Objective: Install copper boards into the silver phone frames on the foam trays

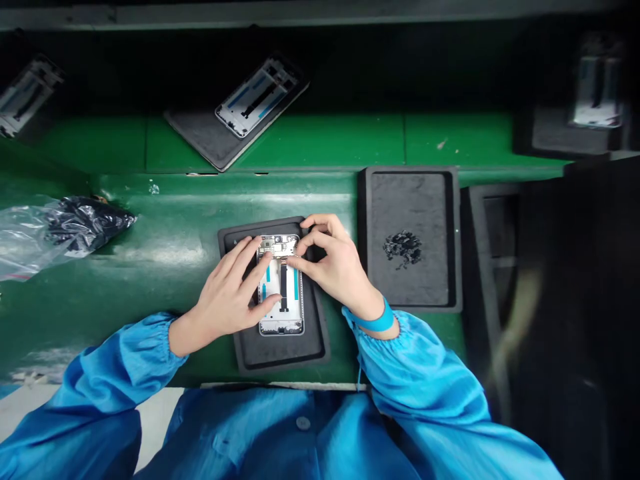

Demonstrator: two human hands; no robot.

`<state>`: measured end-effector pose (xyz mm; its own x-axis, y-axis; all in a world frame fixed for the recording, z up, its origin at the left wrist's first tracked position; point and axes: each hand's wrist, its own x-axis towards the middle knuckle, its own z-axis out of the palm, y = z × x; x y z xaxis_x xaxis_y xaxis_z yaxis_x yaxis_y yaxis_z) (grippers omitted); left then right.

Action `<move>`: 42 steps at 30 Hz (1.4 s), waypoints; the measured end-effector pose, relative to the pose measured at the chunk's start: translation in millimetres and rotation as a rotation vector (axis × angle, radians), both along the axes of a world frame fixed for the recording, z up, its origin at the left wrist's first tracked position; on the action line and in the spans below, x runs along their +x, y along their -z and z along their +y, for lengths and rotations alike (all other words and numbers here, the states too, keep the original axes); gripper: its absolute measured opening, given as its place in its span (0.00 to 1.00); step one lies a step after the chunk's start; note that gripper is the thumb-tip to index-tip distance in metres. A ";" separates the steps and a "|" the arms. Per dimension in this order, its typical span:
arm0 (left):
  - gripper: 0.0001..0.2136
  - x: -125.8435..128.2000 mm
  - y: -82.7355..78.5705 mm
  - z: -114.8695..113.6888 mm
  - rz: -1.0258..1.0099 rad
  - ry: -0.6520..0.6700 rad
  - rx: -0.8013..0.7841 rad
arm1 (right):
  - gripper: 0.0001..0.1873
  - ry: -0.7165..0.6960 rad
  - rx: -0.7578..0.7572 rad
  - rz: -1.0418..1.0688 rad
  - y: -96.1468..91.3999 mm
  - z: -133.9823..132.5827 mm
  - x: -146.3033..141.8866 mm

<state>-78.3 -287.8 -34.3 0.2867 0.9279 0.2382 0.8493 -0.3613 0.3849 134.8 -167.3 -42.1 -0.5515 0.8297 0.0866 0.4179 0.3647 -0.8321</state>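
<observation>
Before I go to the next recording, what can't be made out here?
All in the head view:
Whether the right hand pinches anything: the hand itself hides it.
Part of the open phone: covered by the left hand.
Left end of the plastic bag: cut off by the picture edge.
Each of the black bits: too small.
Details of the far-right phone: blurred, dark.

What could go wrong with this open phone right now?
- The phone lies in a wider tray, so it might slide if the left hand eases off.
- The right hand works close to the dark ribbon, which may snag.
- The right sleeve is near the tray of loose black bits; a bump could scatter them.
</observation>
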 end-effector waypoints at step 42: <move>0.32 -4.3 -2.1 1.1 -0.075 -0.071 0.000 | 0.08 0.020 -0.034 -0.009 -2.0 2.7 -1.1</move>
